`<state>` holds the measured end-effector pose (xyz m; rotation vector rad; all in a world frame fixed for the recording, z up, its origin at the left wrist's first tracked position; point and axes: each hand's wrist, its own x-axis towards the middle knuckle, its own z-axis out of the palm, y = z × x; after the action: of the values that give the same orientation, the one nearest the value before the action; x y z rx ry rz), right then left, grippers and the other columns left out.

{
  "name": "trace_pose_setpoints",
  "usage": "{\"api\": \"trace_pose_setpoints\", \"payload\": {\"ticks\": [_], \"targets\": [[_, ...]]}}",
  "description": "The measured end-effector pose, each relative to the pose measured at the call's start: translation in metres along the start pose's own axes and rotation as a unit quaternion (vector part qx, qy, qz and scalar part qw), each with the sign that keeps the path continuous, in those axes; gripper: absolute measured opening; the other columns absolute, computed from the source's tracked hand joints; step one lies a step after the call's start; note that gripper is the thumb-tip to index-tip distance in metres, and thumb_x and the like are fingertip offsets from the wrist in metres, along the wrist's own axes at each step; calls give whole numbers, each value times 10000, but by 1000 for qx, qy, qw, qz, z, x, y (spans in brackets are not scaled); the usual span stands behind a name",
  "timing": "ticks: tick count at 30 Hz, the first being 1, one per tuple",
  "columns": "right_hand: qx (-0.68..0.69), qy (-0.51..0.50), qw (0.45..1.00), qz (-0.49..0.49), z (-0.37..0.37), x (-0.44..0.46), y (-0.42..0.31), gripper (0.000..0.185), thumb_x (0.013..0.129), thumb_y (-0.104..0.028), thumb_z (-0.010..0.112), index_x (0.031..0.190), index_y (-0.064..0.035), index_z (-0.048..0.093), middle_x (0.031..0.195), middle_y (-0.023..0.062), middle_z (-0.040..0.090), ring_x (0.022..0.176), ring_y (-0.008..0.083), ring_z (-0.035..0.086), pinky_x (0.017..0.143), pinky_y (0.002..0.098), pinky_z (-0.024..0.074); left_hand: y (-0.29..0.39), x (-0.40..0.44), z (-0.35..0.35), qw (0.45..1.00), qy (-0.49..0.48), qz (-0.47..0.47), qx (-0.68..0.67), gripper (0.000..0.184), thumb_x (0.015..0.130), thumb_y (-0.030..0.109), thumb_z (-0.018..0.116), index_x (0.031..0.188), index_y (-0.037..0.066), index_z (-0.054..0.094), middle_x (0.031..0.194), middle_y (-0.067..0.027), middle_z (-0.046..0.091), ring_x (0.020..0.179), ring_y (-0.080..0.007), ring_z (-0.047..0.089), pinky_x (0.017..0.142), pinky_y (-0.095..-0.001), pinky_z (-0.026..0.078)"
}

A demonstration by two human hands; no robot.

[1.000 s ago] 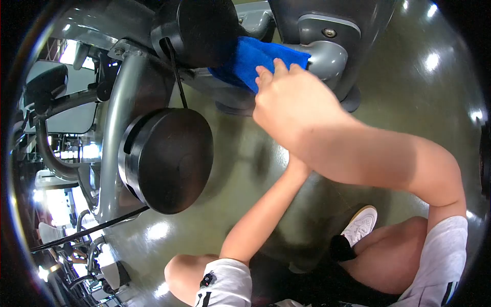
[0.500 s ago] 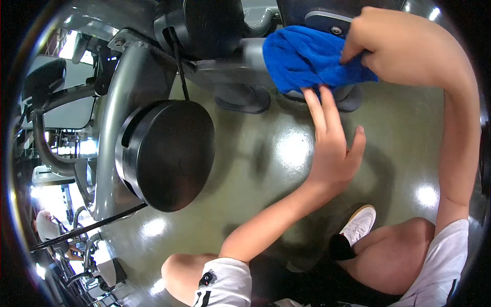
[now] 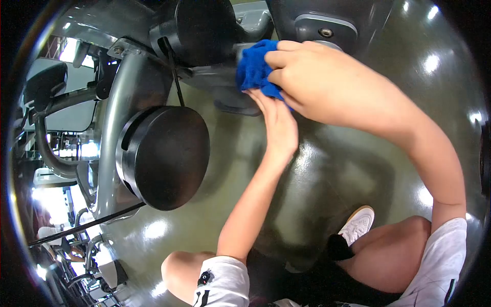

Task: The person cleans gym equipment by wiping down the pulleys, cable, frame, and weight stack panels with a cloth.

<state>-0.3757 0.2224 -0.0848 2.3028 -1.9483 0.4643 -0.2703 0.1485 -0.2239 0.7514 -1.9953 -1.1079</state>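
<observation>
A bunched blue cloth [image 3: 254,66] lies against the grey horizontal bar [image 3: 209,78] low on the machine. My right hand [image 3: 312,77] has its fingers curled into the cloth from the right. Below it, my left hand [image 3: 279,123] reaches up, its fingertips at the cloth's lower edge and partly hidden under it; whether they grip the cloth does not show.
Two black round pulley covers [image 3: 171,158] with a cable stand at the left, beside a curved grey frame tube [image 3: 115,128]. A bolted grey plate [image 3: 326,31] is above. My white shoe [image 3: 359,222] rests on the shiny floor [image 3: 225,189].
The cloth, spread wide half a second ago, is now bunched and further left. My right hand has moved left and down with it. My left hand has shifted left, staying near its lower edge.
</observation>
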Motion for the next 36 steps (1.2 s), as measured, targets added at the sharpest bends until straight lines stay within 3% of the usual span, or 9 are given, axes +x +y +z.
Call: {"api": "trace_pose_setpoints", "payload": {"ticks": [3, 4, 7, 14, 17, 25, 30, 34, 36], "targets": [[-34, 108, 993, -27, 28, 12, 2, 131, 734, -155, 617, 758, -31, 650, 938, 64, 580, 949, 229, 535, 785, 345, 475, 14, 16, -8, 980, -19, -31, -193, 704, 986, 398, 301, 1426, -28, -46, 1494, -225, -67, 1396, -275, -66, 1129, -365, -14], [-51, 145, 987, -42, 37, 16, 4, 124, 715, -161, 609, 713, -49, 664, 984, 50, 588, 984, 216, 537, 783, 330, 485, 6, 18, -9, 988, 33, -74, -132, 611, 962, 455, 362, 1406, 54, 237, 1332, -109, 407, 1215, -203, 414, 990, -325, 350], [-68, 203, 975, -67, 60, 21, 2, 166, 717, -149, 605, 839, -48, 653, 1022, 33, 577, 1010, 204, 528, 855, 322, 464, -1, 30, -17, 910, 49, -175, -372, 459, 967, 428, 369, 1275, 90, 415, 1159, -25, 530, 1064, -134, 528, 884, -304, 439], [-168, 211, 955, -126, 76, 19, -5, 241, 670, -138, 591, 885, -48, 655, 1037, 24, 572, 1075, 196, 501, 969, 302, 394, -14, 12, -10, 850, -27, -240, -468, 417, 975, 390, 365, 1258, 87, 411, 1222, -42, 500, 1141, -165, 484, 955, -361, 413], [-207, 94, 967, -115, 73, 10, -13, 124, 621, -180, 619, 690, -108, 692, 890, 2, 570, 931, 169, 495, 802, 258, 386, -5, -7, 2, 852, -34, -268, -449, 418, 974, 394, 373, 1264, 94, 403, 1230, -37, 488, 1155, -165, 465, 969, -374, 400], [-280, -189, 941, 26, 37, -11, -47, 142, 664, -181, 647, 764, -105, 714, 860, 29, 624, 925, 180, 515, 785, 275, 363, 10, -33, 6, 789, -191, -331, -480, 420, 969, 352, 416, 1282, 72, 396, 1272, -75, 469, 1182, -175, 456, 986, -361, 395], [-159, -198, 966, 50, -6, 0, -37, 149, 711, -182, 640, 820, -112, 713, 898, 56, 652, 922, 200, 576, 752, 312, 426, 28, -30, -3, 774, -197, -332, -503, 427, 963, 334, 439, 1288, 60, 395, 1271, -76, 476, 1175, -175, 469, 969, -361, 413], [-68, -137, 984, 95, -16, 11, -52, 157, 756, -171, 627, 867, -112, 722, 935, 69, 672, 940, 214, 614, 725, 336, 469, 43, -18, -34, 808, -102, -329, -477, 418, 949, 285, 479, 1290, 60, 394, 1255, -73, 489, 1146, -184, 495, 942, -350, 437], [-155, -40, 982, 98, -9, 16, -66, 157, 737, -170, 619, 825, -77, 711, 865, 95, 641, 863, 247, 604, 688, 349, 447, 33, -11, -45, 913, -108, -172, -353, 402, 953, 253, 460, 1308, 86, 368, 1216, -57, 496, 1111, -149, 498, 929, -330, 422]]}}
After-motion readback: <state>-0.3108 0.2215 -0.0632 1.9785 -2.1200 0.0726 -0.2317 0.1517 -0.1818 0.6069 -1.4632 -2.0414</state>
